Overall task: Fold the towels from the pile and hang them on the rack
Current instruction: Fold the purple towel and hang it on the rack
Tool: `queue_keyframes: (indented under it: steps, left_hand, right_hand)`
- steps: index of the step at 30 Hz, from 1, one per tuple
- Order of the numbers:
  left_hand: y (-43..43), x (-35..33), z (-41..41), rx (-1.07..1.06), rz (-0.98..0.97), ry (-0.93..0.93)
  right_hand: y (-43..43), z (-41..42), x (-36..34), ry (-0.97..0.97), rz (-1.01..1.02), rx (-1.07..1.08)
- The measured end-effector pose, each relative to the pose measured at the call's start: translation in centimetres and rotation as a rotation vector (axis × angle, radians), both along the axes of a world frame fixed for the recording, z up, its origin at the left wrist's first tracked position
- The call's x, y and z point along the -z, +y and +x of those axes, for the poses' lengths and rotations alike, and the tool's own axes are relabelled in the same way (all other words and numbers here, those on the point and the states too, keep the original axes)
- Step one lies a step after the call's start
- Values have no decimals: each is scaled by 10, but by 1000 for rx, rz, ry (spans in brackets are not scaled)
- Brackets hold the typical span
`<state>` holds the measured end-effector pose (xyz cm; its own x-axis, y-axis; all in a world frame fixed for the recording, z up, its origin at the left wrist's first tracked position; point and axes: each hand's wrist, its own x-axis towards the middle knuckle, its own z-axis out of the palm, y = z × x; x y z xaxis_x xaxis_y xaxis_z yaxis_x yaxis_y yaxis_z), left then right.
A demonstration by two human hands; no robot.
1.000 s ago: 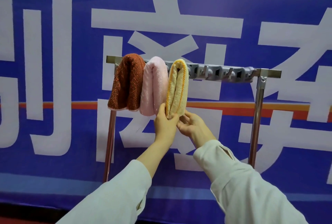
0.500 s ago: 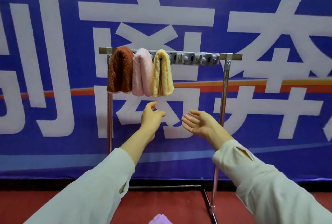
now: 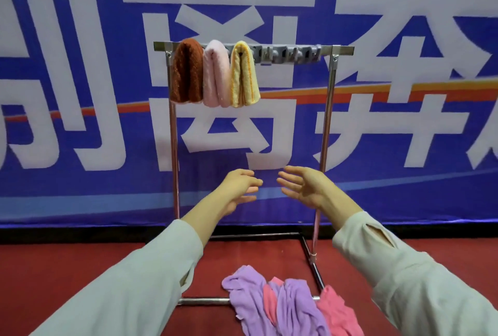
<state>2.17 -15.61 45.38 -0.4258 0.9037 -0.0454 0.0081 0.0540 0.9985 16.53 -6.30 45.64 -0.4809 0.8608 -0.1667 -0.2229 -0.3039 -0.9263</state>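
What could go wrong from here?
1. The crumpled purple and pink towels lie across the metal rack's floor bar; lifting one may drag the others or snag.
2. The folded brown towel, folded pale pink towel and folded yellow towel hang packed together; adding a fourth beside them may dislodge the yellow one.

Standing on the red floor (image 3: 54, 260) by the base bars of the rack (image 3: 342, 49). Lying crumpled across the rack's front base bar and spilling onto the floor as a pile of purple and pink towels (image 3: 293, 306).
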Motion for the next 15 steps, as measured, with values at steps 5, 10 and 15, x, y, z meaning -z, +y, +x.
queue_keyframes:
  steps: [5, 10, 15]
  left_hand:
    - [50, 81, -12, 37, -130, -29]
    - [102, 193, -24, 68, -344, -5]
    - [130, 307, -30, 129, -529, 0]
  right_hand:
    - [40, -3, 87, -193, -2, -15]
    - [89, -6, 203, -572, 103, -72]
    - [121, 3, 314, -859, 232, -237]
